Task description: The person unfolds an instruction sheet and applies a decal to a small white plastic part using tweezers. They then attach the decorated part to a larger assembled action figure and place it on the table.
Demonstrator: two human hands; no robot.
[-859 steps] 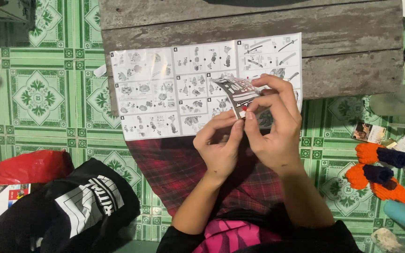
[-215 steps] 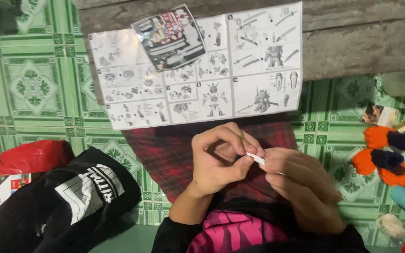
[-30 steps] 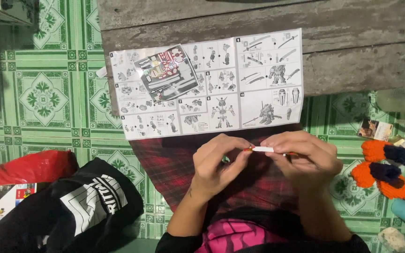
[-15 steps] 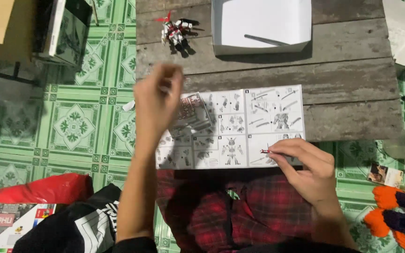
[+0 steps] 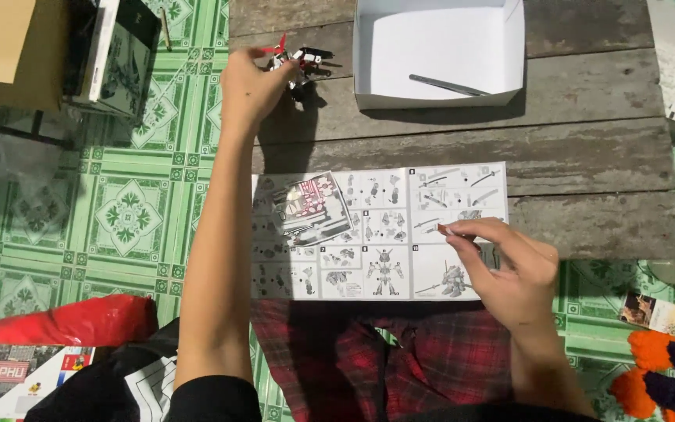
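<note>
- Toy robot model (image 5: 294, 64), near the wooden table's (image 5: 587, 148) far left edge: light, spiky, fragile; best taken by the torso.
- My left hand (image 5: 250, 86) closes around it.
- My right hand (image 5: 509, 270) pinches a tiny part (image 5: 445, 230) over the instruction sheet (image 5: 376, 234).

A white open box (image 5: 439, 47) sat at the far side of the wooden worktop (image 5: 587, 148), with a thin metal tool (image 5: 447, 84) lying inside it. Off to the far left, a dark printed box (image 5: 115, 59) stood beside a brown cardboard piece (image 5: 1, 47) on the green patterned floor tiles (image 5: 130, 219). Near left lay a red plastic bag (image 5: 64, 322) and a black bag (image 5: 111, 387). Near right, an orange and dark fuzzy toy (image 5: 662, 375) rested by a small printed card (image 5: 650, 311).
</note>
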